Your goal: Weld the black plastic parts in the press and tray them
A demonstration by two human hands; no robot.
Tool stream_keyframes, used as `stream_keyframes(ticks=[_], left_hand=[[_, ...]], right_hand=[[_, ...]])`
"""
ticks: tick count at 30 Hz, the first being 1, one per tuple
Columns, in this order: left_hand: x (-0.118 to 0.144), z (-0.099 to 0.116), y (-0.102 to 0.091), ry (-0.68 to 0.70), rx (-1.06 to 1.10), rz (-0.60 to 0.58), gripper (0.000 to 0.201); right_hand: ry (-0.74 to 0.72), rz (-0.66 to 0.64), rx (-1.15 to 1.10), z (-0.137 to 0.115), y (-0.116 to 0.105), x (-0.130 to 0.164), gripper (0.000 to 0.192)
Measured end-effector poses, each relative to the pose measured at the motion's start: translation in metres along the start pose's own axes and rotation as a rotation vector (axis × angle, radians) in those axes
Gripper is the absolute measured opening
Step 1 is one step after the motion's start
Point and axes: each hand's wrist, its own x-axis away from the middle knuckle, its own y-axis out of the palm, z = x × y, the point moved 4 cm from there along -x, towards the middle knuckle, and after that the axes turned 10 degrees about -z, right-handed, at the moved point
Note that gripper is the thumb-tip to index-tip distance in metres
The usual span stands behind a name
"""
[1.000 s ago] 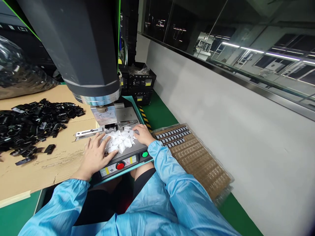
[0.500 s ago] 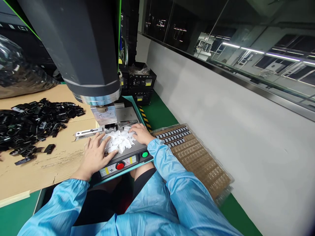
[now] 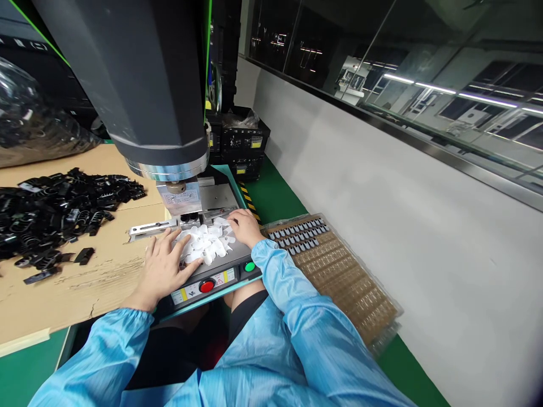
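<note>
A heap of small white plastic pieces (image 3: 207, 242) lies on the grey top of the machine base. My left hand (image 3: 166, 265) rests at the heap's left edge, fingers spread and holding nothing. At the right edge of the heap is my right hand (image 3: 246, 227), its fingers curled beside the white pieces; whether a piece is between the fingertips is hidden. Behind the heap sits a metal fixture (image 3: 189, 220) below the machine's dark head (image 3: 165, 113). A red button (image 3: 207, 286) and a green button (image 3: 249, 266) are on the base's front.
Black plastic parts (image 3: 55, 212) are piled on cardboard (image 3: 110, 282) at the left. To the right, a clear tray (image 3: 339, 277) holds rows of small grey-white parts at its far end. Black crates (image 3: 244, 138) stand behind the machine. A white wall (image 3: 382, 226) runs along the right.
My right hand has shifted slightly right, away from the heap's middle, with its fingers drawn in. A few white pieces at the right edge lie differently. My left hand stays put.
</note>
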Motion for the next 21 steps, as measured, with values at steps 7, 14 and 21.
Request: stream_keyframes(ticks=[7,14,21], left_hand=[[0.000,-0.001,0.000,-0.005,0.016,0.004,0.073],[0.001,0.000,-0.001,-0.016,0.018,-0.014,0.072],[0.001,0.001,-0.001,-0.020,0.025,-0.019,0.072]], right_hand=[[0.168,-0.026,-0.021,0.003,0.004,-0.010,0.018],[0.416,-0.043,-0.032,0.026,-0.002,0.002,0.022],[0.335,-0.059,-0.065,0.030,0.001,0.011,0.018]])
